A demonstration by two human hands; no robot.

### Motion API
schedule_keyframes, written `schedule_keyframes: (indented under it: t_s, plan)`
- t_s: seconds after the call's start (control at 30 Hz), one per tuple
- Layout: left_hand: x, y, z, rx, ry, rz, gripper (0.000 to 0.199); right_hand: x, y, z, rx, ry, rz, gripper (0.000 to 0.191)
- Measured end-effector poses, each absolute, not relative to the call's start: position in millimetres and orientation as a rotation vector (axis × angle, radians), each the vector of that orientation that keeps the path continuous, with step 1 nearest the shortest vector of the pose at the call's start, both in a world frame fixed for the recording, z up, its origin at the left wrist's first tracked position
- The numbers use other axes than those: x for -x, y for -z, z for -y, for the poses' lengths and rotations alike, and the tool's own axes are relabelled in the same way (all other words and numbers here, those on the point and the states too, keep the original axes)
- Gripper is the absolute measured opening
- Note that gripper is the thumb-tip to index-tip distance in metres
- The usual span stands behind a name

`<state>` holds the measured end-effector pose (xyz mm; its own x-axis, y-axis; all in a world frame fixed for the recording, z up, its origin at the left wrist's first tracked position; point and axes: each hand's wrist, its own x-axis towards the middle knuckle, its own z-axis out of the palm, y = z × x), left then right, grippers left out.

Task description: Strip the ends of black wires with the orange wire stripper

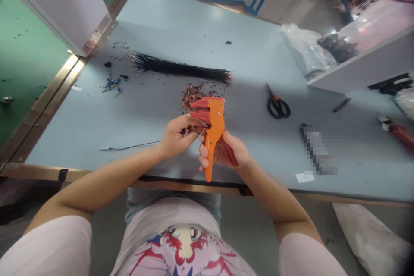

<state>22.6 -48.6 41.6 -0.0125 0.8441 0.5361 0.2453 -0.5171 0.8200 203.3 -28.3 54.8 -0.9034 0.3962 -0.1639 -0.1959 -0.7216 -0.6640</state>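
- Left hand [179, 136], frame centre: thumb and fingers pinching a thin black wire [134, 145], fingertips right against the tool's side.
- Wire runs out past the wrist to the lower left, blue-and-metal tip lying at the far end. Other end hidden at fingers/tool; can't tell if it sits in the jaws.
- Right hand [242, 148], just right of centre: fingers wrapped round the handles of an orange-and-red wire stripper [216, 123], held upright, red jaws pointing left.
- Just behind the stripper's head: pile of copper-brown scraps [191, 94], partly covered by the tool.
- Upper centre-left: long bundle of black wires [184, 67], blue/metal tips at left, coppery ends at right.
- Left, below the bundle's tips: small heap of blue-ended pieces [111, 85], dark bits scattered near.
- Right of centre: black-handled scissors [274, 99], blades pointing up-left.
- Lower right: pixelated object [318, 148], white paper slip [305, 177] near its lower end.
- Upper right: clear plastic bag [307, 49] beside a pale panel [365, 62].
- All on light-blue tabletop [252, 43].
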Motion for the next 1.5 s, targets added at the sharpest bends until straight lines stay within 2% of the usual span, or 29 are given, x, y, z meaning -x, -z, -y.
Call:
schedule_keyframes:
  t_s: [0.83,1.23,1.5]
  plan:
    - [-23,-42,49,-1.804,-1.529,-1.091,0.009,-206,-52,33,0.469,-2.568,0.987,0.036]
    - [-23,-41,49,-1.762,-1.515,-1.14,0.009,-202,-59,34,0.623,-2.524,1.029,0.04]
    - [-10,-35,37,-1.834,-1.22,-1.44,0.012,-201,-55,8,0.803,-2.394,0.736,0.042]
